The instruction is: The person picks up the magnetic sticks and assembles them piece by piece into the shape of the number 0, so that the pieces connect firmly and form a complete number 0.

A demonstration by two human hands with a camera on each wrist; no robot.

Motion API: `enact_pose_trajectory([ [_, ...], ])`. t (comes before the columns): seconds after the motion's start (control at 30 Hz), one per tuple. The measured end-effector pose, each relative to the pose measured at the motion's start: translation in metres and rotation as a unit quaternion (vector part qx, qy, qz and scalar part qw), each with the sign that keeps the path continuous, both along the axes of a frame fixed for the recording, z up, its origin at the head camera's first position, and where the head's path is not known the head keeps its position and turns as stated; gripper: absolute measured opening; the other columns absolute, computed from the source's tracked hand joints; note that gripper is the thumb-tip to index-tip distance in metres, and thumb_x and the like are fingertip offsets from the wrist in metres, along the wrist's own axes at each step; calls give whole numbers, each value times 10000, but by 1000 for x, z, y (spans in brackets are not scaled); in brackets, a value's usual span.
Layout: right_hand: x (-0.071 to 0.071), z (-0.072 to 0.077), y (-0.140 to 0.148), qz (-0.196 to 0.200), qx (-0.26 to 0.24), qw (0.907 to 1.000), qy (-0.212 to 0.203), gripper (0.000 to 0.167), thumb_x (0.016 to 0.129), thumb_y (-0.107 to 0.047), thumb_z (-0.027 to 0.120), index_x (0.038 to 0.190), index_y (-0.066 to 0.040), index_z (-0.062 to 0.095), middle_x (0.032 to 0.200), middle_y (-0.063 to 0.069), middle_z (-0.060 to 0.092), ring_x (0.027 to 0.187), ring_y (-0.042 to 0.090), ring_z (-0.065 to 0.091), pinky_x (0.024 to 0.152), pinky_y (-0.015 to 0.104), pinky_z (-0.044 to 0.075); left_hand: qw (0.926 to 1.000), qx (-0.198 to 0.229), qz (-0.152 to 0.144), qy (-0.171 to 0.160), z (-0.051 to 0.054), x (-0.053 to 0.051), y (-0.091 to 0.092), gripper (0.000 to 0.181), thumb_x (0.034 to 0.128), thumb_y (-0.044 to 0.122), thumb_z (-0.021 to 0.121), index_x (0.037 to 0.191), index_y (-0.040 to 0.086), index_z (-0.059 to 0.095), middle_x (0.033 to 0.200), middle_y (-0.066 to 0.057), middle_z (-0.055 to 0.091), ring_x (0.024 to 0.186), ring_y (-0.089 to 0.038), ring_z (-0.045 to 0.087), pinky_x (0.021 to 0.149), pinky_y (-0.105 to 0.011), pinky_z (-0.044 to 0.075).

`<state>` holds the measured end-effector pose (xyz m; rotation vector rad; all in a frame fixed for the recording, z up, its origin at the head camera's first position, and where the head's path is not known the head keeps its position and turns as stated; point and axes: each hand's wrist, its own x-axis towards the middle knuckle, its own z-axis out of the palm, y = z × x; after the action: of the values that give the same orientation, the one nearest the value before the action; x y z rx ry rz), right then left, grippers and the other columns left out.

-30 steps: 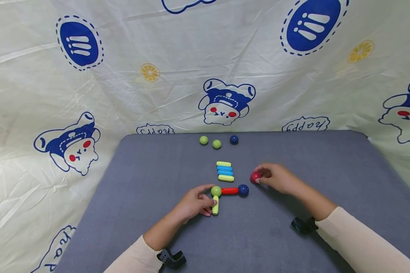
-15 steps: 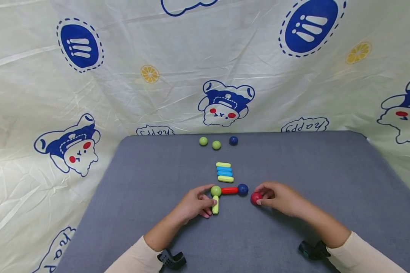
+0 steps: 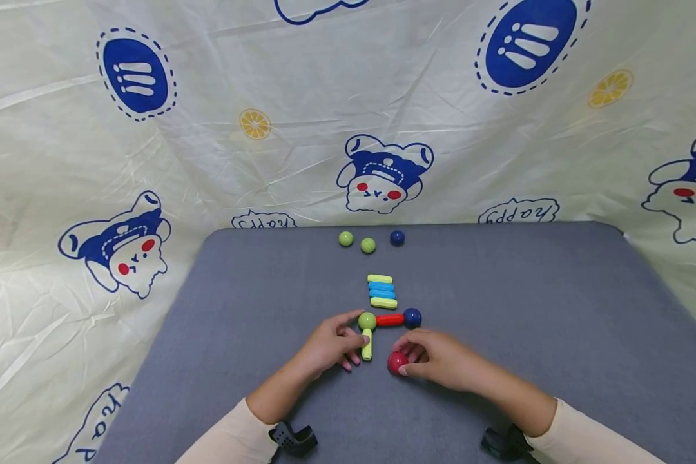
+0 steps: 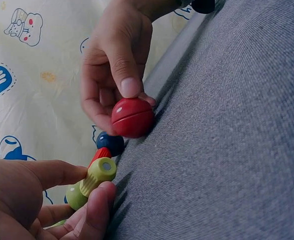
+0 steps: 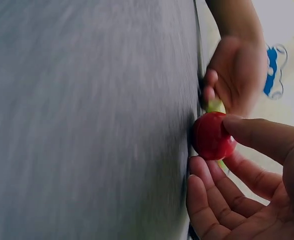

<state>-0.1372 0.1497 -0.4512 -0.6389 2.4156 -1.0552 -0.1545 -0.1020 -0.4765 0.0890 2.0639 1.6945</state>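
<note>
My left hand [image 3: 333,345] pinches a yellow-green rod [image 3: 367,345] between thumb and fingers. That rod's far end meets a green ball [image 3: 367,321], which a fingertip touches. From the ball a red rod [image 3: 390,320] runs right to a dark blue ball [image 3: 412,318]. A grey disc shows on the yellow-green rod's free end [image 4: 106,167] in the left wrist view. With thumb and fingertips, my right hand [image 3: 441,361] holds a red ball [image 3: 397,363] just right of and nearer than that free end, a gap between them. The red ball has a groove around it.
Beyond the joined pieces lie two blue rods [image 3: 381,290] between two yellow-green rods [image 3: 384,303], side by side. Two green balls [image 3: 368,245] and a dark blue ball [image 3: 397,238] sit near the far edge of the grey table [image 3: 255,290]. A printed curtain [image 3: 301,161] hangs behind.
My right hand has brought the red ball nearer to me, then left, from right of the blue ball to near the yellow-green rod. My left hand has kept its hold almost in place.
</note>
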Motion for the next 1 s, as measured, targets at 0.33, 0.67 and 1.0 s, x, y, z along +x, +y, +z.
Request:
enact_pose_trajectory([
  [0.33, 3, -4, -34, 256, -394, 9988, -131, 289, 896, -246, 785, 1111, -116, 641, 963, -26, 682, 846, 75, 626, 729, 209, 527, 10000, 37, -12, 56, -1, 0, -1, 591, 918, 110, 718, 1474, 126, 517, 807, -20, 681, 528, -117, 614, 463, -245, 528],
  [0.67, 3, -9, -41, 129, -539, 9983, -178, 252, 895, -232, 786, 1061, -131, 626, 970, -8, 672, 849, 93, 625, 722, 209, 526, 10000, -12, -19, 75, -1, 0, -1, 591, 918, 136, 728, 1471, 133, 520, 842, -55, 690, 542, -121, 610, 472, -252, 534],
  [1.0, -4, -4, -25, -531, -661, 9945, 607, 156, 912, -169, 757, 1043, -130, 681, 1047, 8, 660, 936, 131, 617, 797, 270, 546, 10000, -26, -43, 44, -2, -1, -1, 595, 913, 137, 734, 1469, 133, 522, 860, -65, 691, 552, -119, 618, 481, -254, 541],
])
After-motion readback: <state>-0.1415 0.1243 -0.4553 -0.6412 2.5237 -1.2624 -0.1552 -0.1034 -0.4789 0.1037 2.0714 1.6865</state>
